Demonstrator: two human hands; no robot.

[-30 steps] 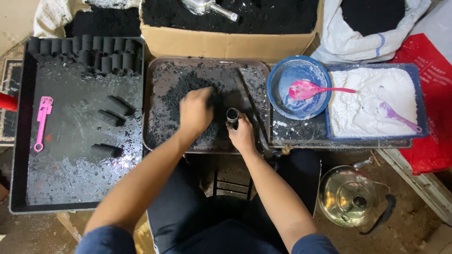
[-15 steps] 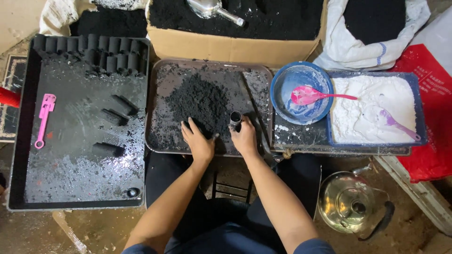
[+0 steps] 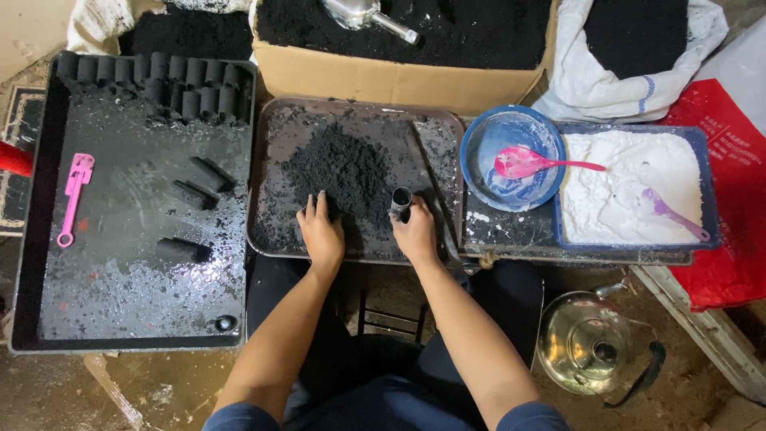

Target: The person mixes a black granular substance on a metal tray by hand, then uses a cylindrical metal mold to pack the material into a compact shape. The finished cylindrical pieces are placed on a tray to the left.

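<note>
Open tray floor [image 3: 275, 227] at centre left of the frame, beside the left hand [image 3: 321, 231]. Blocked ahead by the black powder heap [image 3: 343, 172] at centre. Hemmed in on the right by the blue bowl [image 3: 511, 156] and the right hand [image 3: 415, 231] wrapped around a short tube [image 3: 401, 198]. Walled off along the top by the cardboard box [image 3: 399, 80]. Bare stretch low on the left black tray [image 3: 136, 295], past 3 loose cylinders [image 3: 195, 179].

Two trays [image 3: 32, 239] — three loose black cylinders [image 3: 182, 250], two spoons [image 3: 531, 164]

Bare forearms, short blue sleeves, dark trousers.
</note>
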